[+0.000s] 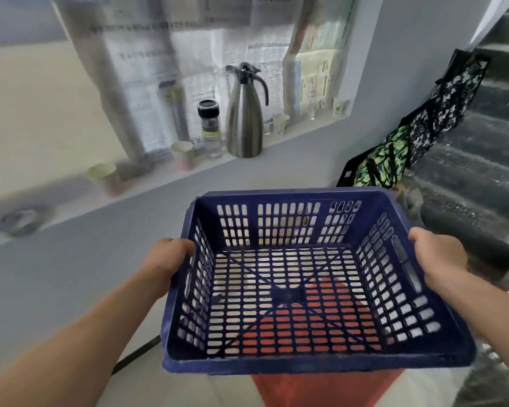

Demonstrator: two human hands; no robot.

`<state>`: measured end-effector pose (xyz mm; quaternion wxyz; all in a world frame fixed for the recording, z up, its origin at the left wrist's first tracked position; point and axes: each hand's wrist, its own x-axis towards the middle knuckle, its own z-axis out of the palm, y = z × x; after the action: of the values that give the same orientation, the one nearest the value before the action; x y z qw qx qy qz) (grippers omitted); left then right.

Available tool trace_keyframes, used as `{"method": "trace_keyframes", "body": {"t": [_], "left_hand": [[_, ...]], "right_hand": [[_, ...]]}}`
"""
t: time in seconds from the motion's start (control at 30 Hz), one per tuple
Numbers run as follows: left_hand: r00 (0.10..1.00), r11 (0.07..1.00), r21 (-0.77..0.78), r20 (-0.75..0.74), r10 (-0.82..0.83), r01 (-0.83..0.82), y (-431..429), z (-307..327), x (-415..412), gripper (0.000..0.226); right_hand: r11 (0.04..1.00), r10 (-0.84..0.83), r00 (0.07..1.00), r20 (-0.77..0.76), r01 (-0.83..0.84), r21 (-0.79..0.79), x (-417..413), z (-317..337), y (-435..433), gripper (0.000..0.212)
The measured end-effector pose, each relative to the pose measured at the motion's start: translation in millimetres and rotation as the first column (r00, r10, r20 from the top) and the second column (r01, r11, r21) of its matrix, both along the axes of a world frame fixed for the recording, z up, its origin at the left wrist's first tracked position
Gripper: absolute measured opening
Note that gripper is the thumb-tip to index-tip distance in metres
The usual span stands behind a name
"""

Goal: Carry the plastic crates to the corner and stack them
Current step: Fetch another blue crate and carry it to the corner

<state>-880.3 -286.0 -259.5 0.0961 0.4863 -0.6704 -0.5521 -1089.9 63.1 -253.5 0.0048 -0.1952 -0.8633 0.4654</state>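
Since the blue crate is empty and full of holes, it should feel light and stiff as it hangs in the air, mid-view. The left hand grips its rim at nine o'clock, the right hand at three, good holding spots
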Motion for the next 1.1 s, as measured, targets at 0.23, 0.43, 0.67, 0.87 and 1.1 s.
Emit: {"method": "trace_keyframes", "body": {"t": [0.23, 0.43, 0.67, 0.87, 1.1], "left_hand": [[0.985, 0.984, -0.030, -0.002, 0.173, -0.173, 6.4, 2.4, 71.7, 0.009], [0.939, 0.939, -0.023, -0.035, 0.343, -0.344, 23.2, 11.5, 136.5, 0.009], [0.853, 0.854, -0.007, -0.032, 0.520, -0.521, 32.8, 11.7, 224.5, 0.009], [0.754, 0.755, 0.059, -0.042, 0.655, -0.653, 29.0, 7.7, 312.5, 0.010], [0.640, 0.643, 0.053, -0.054, 0.766, -0.764, 16.6, 0.3, 419.8, 0.008]], "right_hand": [[0.983, 0.178, 0.984, -0.024, -0.179, -0.039, 10.2, 4.4, -37.6, 0.032], [0.937, 0.341, 0.938, -0.055, -0.344, -0.065, 31.2, 14.7, -76.9, 0.032], [0.814, 0.575, 0.817, -0.041, -0.577, -0.073, 69.9, 11.4, -132.3, 0.039], [0.733, 0.676, 0.736, -0.023, -0.676, -0.074, 139.8, 18.3, -187.1, 0.037], [0.634, 0.772, 0.636, -0.013, -0.770, -0.067, 227.9, 21.1, -254.6, 0.040]]}}
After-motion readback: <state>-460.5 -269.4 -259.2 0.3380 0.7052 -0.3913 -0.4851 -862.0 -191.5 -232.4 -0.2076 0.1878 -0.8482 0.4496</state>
